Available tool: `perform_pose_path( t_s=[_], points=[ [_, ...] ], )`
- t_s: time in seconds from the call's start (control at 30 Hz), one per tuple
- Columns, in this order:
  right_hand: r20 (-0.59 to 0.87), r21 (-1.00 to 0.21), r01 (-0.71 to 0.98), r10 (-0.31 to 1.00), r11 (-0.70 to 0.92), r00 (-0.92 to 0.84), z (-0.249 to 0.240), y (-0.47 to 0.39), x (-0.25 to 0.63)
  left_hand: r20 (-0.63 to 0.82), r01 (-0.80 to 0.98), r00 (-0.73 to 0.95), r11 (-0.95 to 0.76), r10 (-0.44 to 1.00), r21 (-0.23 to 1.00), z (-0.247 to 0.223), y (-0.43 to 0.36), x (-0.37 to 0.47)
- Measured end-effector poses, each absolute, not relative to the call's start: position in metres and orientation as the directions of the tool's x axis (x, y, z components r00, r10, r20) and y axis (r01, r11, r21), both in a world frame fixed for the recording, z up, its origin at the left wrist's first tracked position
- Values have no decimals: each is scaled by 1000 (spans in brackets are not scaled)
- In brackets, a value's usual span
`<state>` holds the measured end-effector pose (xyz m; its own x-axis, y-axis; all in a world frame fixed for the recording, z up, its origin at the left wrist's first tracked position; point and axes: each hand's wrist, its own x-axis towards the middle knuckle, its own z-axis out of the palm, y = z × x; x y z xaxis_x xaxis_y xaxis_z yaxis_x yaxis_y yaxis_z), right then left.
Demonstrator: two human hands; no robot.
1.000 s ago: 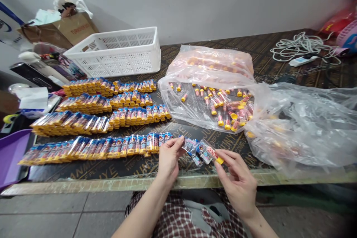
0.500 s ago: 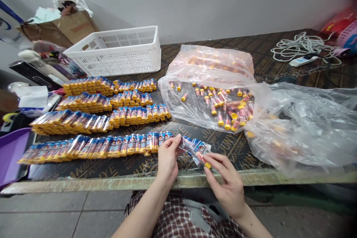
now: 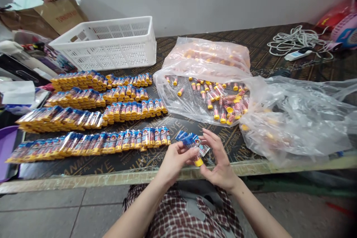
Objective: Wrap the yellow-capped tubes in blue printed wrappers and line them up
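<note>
My left hand (image 3: 174,160) is closed on a small clear tube (image 3: 198,161) with a yellow cap. The cap points down and toward me, and blue printing shows at the far end. My right hand (image 3: 219,161) is beside it with fingers spread, the thumb close to the yellow cap. Behind the fingers lie several blue printed cards (image 3: 205,150), partly hidden. To the left, filled tubes with blue tops and yellow bottoms (image 3: 119,142) form a long row near the table's front edge.
More stacked rows (image 3: 128,111) of the same tubes lie behind. An open plastic bag (image 3: 178,109) holds loose yellow-capped tubes, next to another clear bag (image 3: 301,119). A white basket (image 3: 111,54) stands at the back left, a coiled white cable (image 3: 295,41) back right.
The tube has turned more upright in my left hand, and blue printing now shows on it. My right hand has opened away from the cap. The view has shifted slightly.
</note>
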<state>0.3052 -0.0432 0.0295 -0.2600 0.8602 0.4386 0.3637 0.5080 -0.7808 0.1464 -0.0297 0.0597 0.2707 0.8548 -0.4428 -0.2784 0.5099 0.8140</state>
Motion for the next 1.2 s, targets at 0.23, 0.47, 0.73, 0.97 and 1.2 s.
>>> perform_pose_path(
  t_s=[0.23, 0.47, 0.73, 0.97, 1.2],
  points=[
    [382, -845, 231, 846, 483, -373, 36, -43, 308, -483, -205, 354, 570, 801, 796, 64, -37, 151],
    [354, -861, 222, 852, 458, -385, 33, -43, 311, -474, -305, 389, 595, 790, 743, 62, -35, 152],
    [376, -889, 133, 864, 438, -335, 33, -44, 306, -489, -374, 376, 612, 787, 697, 65, -33, 151],
    [397, -892, 94, 867, 441, -301, 31, -43, 304, -490, -383, 373, 612, 787, 692, 67, -34, 153],
    [402, -895, 81, 873, 438, -277, 30, -46, 301, -489, -392, 357, 603, 796, 695, 67, -36, 156]
  ],
)
